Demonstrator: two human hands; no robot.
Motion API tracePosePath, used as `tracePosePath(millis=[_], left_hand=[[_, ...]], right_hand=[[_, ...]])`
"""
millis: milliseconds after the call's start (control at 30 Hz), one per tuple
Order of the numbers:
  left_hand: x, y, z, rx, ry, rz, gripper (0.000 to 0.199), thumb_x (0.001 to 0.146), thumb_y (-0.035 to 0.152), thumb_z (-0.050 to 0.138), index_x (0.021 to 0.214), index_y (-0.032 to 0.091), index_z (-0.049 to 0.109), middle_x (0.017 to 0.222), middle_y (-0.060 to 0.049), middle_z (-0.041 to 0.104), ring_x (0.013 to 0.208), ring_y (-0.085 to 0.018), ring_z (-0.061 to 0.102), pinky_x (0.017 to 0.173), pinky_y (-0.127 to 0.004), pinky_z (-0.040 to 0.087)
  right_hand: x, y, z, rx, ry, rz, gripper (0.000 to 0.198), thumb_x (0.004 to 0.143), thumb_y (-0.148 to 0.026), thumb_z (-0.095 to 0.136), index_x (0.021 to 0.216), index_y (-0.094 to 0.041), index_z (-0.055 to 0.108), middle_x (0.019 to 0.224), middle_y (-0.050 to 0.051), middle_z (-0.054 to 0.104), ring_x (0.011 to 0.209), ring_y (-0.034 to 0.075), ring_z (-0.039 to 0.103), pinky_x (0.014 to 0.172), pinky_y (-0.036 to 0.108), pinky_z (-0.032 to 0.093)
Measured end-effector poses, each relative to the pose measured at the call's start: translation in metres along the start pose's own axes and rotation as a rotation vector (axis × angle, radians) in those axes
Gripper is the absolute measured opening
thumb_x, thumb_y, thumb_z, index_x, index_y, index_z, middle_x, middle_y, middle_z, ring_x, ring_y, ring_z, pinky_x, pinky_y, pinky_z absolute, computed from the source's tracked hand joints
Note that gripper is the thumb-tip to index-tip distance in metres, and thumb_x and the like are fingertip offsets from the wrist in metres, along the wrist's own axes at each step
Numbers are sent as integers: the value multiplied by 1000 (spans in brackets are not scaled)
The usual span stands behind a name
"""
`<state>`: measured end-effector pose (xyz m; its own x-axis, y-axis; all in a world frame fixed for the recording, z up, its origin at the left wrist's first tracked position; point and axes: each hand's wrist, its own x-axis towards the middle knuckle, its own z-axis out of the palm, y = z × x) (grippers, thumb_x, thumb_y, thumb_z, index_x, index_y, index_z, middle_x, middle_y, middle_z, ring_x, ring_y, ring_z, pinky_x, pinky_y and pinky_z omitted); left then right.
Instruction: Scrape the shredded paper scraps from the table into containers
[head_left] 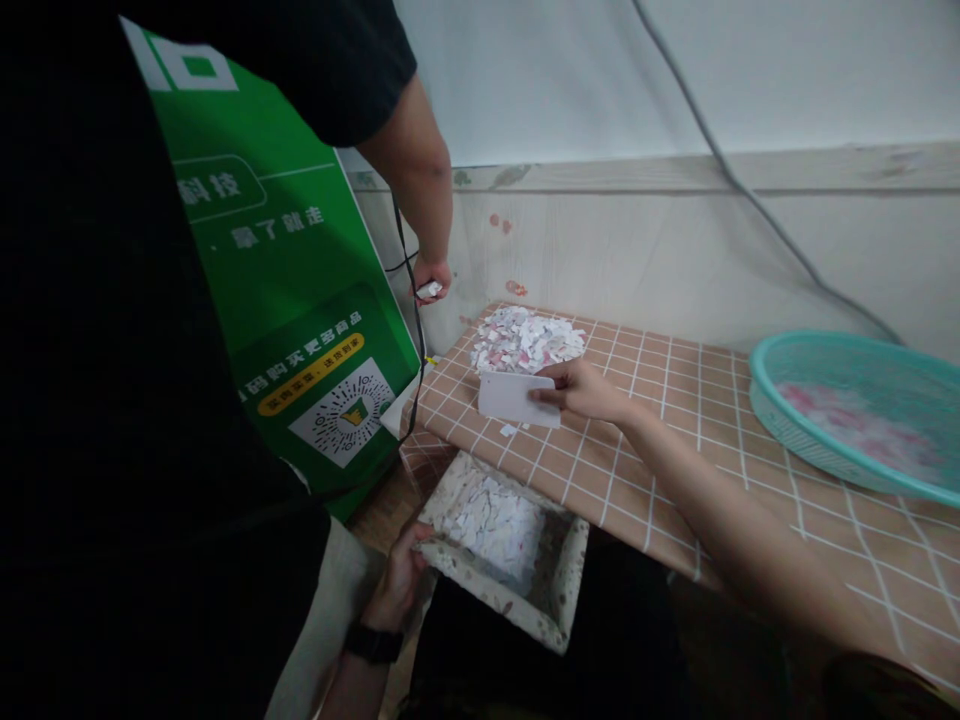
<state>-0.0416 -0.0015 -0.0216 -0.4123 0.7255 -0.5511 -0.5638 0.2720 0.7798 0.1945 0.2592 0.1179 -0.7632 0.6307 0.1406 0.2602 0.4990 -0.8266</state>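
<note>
In my left hand point(403, 572), its wrist wearing a black band, is the left rim of a rectangular floral-patterned box point(499, 600). Torn paper scraps point(499, 525) cover much of the box's bottom; it sits just below the table's front edge. My right hand point(577, 390) pinches a flat white card point(510, 397), which stands on edge in front of a heap of white and pinkish paper scraps point(529, 338). A few loose scraps point(510, 430) lie between the card and the table edge.
A turquoise basket point(765, 375) with pink and white contents stands at the right on the checked tablecloth point(675, 390). At the left, a person in black holds crumpled white paper in one hand point(433, 280). Behind them is a green banner point(277, 270); a black cord point(417, 330) hangs nearby.
</note>
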Motion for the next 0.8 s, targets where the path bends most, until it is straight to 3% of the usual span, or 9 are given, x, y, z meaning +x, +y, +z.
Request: tracePosePath(millis=[133, 567, 800], left_hand=[[-1, 4, -1, -8, 30, 17, 11, 59, 26, 66, 63, 15, 66, 58, -2, 69, 57, -17, 62, 58, -26, 48], [-4, 12, 1, -7, 44, -6, 11, 59, 25, 67, 59, 15, 63, 52, -1, 66, 48, -15, 59, 49, -24, 45], [-2, 10, 1, -43, 37, 12, 11, 59, 25, 66, 62, 15, 65, 57, -2, 69, 53, -16, 61, 54, -26, 47]], right_hand=[[0, 3, -1, -30, 40, 10, 27, 83, -39, 59, 80, -13, 67, 64, -1, 53, 56, 9, 43, 51, 24, 34], [-1, 5, 0, 84, -60, 5, 28, 81, -39, 62, 85, -13, 70, 72, 3, 63, 62, 12, 53, 55, 25, 42], [-1, 3, 4, 119, -29, 22, 28, 81, -38, 62, 88, -13, 71, 68, 3, 63, 57, 10, 51, 52, 24, 41]])
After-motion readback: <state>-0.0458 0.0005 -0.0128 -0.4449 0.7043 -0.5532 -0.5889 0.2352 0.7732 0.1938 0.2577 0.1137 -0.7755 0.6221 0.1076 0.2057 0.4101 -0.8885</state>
